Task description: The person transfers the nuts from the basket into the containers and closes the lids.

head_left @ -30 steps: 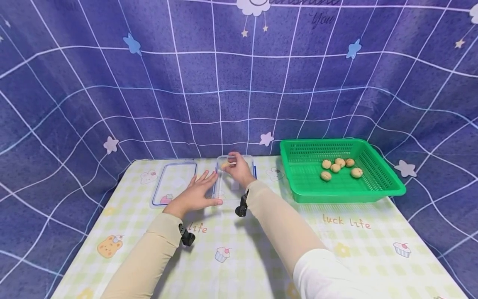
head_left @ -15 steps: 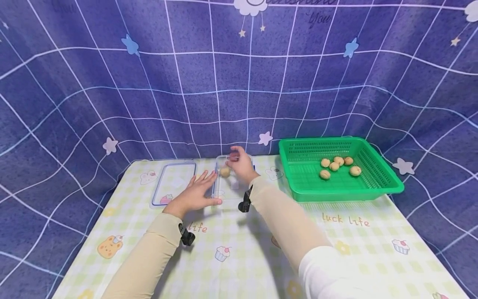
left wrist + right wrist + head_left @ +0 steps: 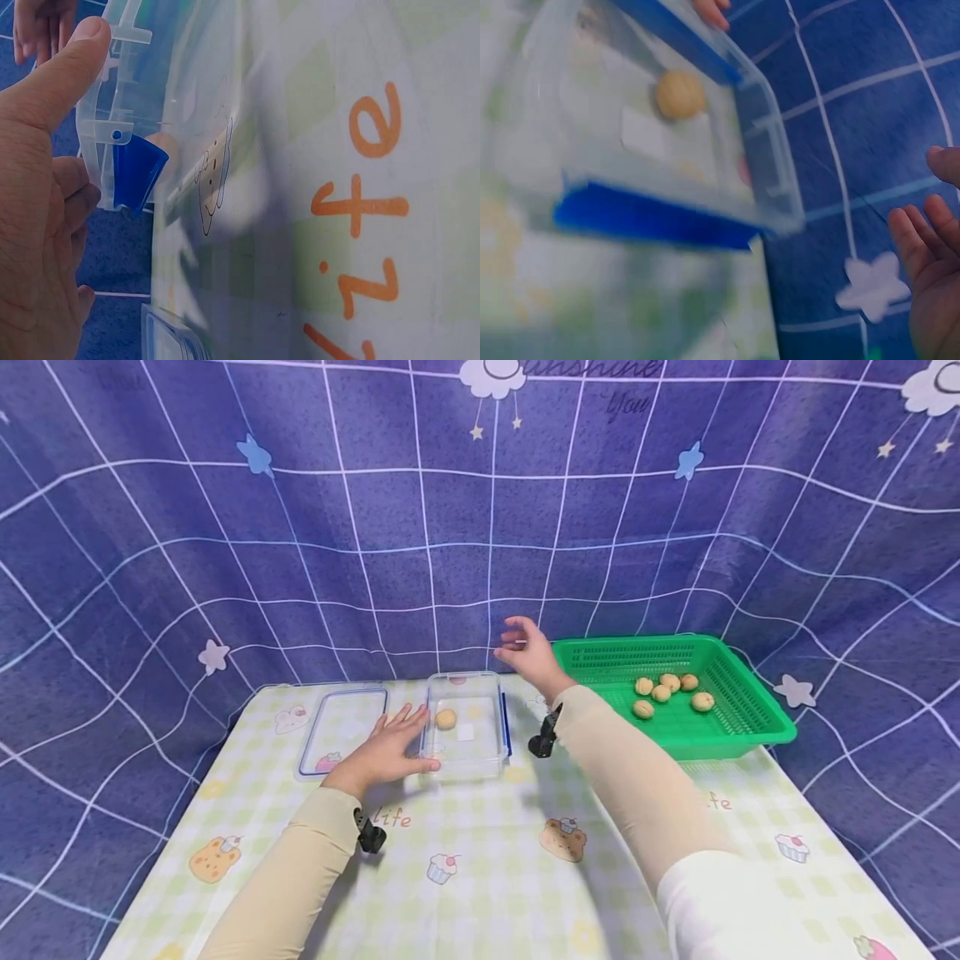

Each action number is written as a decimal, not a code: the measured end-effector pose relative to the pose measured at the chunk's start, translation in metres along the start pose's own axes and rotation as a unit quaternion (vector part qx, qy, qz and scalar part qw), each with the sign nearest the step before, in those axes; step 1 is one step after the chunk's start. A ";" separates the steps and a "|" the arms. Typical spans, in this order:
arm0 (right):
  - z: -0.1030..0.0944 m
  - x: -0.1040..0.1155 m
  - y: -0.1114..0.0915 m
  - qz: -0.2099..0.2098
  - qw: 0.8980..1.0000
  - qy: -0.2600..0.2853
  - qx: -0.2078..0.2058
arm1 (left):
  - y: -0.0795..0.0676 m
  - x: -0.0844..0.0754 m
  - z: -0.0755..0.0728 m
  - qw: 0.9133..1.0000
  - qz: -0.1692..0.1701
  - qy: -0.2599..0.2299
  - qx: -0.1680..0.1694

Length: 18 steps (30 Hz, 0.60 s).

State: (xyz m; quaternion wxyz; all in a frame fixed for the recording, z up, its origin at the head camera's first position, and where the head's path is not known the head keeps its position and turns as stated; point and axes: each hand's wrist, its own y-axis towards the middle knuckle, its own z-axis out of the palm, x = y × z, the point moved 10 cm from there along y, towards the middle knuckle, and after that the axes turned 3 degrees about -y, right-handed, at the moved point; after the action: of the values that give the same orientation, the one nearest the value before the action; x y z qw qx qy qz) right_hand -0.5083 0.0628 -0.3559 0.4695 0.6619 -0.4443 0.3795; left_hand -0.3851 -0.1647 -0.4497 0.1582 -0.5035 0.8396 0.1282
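Observation:
A clear plastic food container (image 3: pixel 468 768) with blue side clips stands on the table, and a single walnut (image 3: pixel 446 719) lies inside it. My left hand (image 3: pixel 386 749) rests against the container's left side, fingers spread; in the left wrist view its thumb (image 3: pixel 79 64) lies at the rim by a blue clip (image 3: pixel 139 172). Up in the air between container and green basket is my right hand (image 3: pixel 528 653), its fingers loosely bent around nothing. The right wrist view shows the same walnut (image 3: pixel 680 94) near a white square on the container's floor.
To the right stands the green plastic basket (image 3: pixel 697 748) with several walnuts (image 3: pixel 662 693) in it. A clear lid with a blue seal (image 3: pixel 341 727) lies left of the container. A blue gridded curtain (image 3: pixel 390 568) hangs directly behind the table.
My right hand has let go of the walnut, leaving it in the container, then risen and moved right toward the basket. The left hand has stayed at the container's side.

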 end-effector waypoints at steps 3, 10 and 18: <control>-0.022 0.001 -0.002 -0.001 1.000 -0.006 0.000 | 0.000 0.001 0.001 1.000 -0.004 0.001 0.002; -0.074 -0.005 -0.010 -0.007 1.000 -0.018 -0.014 | 0.000 0.002 0.003 1.000 -0.006 0.003 0.004; -0.125 -0.007 -0.032 0.007 1.000 -0.013 -0.011 | 0.000 -0.001 0.001 1.000 -0.004 -0.002 0.004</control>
State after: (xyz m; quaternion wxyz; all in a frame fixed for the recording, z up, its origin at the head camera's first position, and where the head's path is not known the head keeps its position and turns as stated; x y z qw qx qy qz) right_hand -0.4915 0.1897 -0.3376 0.4680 0.6588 -0.4590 0.3691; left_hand -0.3849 -0.1637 -0.4501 0.1626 -0.5062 0.8377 0.1253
